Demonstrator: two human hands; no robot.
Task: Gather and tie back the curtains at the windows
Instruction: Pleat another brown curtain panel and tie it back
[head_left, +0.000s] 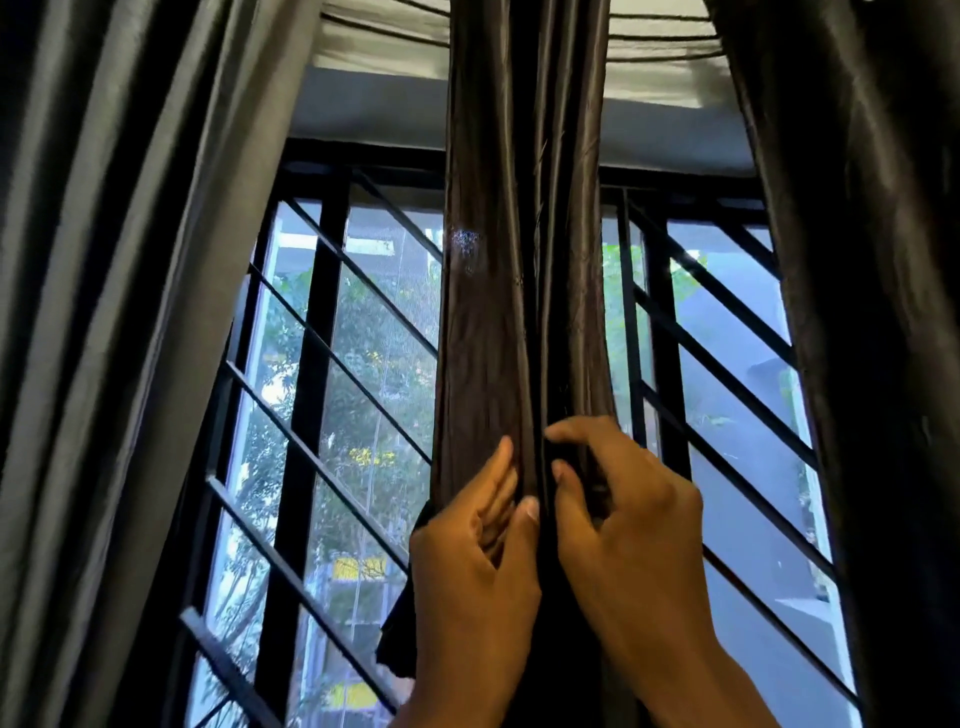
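Middle curtain (519, 260): dark brown, gathered into a narrow column from 12 o'clock down to centre.
Left hand (478, 566): at 6 o'clock, fingers curled round the bundle's left side.
Right hand (623, 525): just beside it, fingertips pinching the right folds.
Window grille (322, 395): behind, 9 o'clock.
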